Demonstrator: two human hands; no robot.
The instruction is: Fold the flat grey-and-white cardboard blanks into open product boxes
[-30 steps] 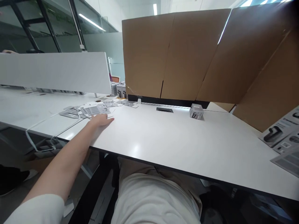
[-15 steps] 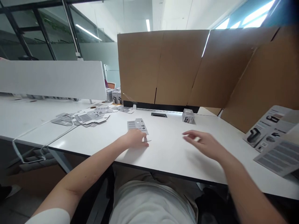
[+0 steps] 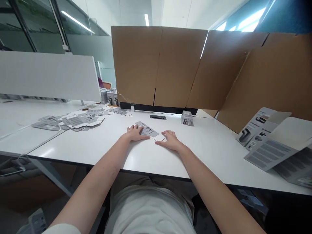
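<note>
A flat, unfolded grey printed carton (image 3: pixel 149 129) lies on the white table (image 3: pixel 214 152) in front of me. My left hand (image 3: pixel 135 133) rests flat on its near left part, fingers stretched out. My right hand (image 3: pixel 170 140) lies at its near right corner, fingers extended and touching the white flap. One small assembled grey box (image 3: pixel 186 117) stands farther back near the cardboard screen (image 3: pixel 175 68).
A loose pile of flat cartons (image 3: pixel 73 121) lies at the left. Larger flat printed cartons (image 3: pixel 270 139) lie at the right edge. Several assembled boxes (image 3: pixel 109 96) stand behind a white divider (image 3: pixel 48 76). A cable slot (image 3: pixel 158 117) is set into the table.
My left hand drew one flat carton from the left pile to the table's middle. My right hand came into view and settled at the carton's right corner.
</note>
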